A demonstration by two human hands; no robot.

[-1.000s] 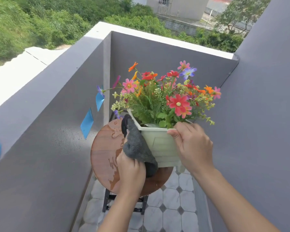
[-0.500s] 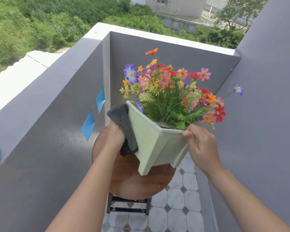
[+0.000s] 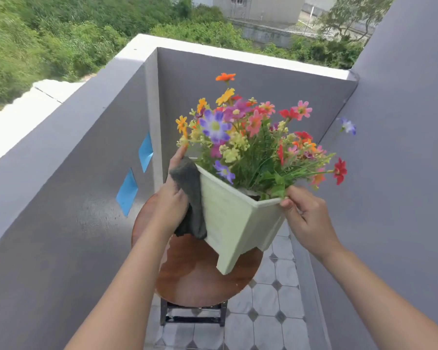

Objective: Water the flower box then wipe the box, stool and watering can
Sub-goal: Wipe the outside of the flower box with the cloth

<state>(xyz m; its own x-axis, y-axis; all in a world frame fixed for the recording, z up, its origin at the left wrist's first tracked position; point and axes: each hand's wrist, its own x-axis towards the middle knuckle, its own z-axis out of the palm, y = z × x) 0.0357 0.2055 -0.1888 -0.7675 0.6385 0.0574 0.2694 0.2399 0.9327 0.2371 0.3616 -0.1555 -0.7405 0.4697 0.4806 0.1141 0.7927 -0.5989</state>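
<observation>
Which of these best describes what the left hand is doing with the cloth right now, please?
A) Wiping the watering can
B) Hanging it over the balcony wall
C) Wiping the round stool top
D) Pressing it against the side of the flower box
D: the left hand presses the dark grey cloth against the side of the pale green flower box, which the right hand grips by its rim above the stool.

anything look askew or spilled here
The flower box is tipped, one foot over the round stool, right hand pinching its rim, left hand pressing a grey cloth to its side. Pale wet-looking patches mark the stool top. No soil spilled.
</observation>
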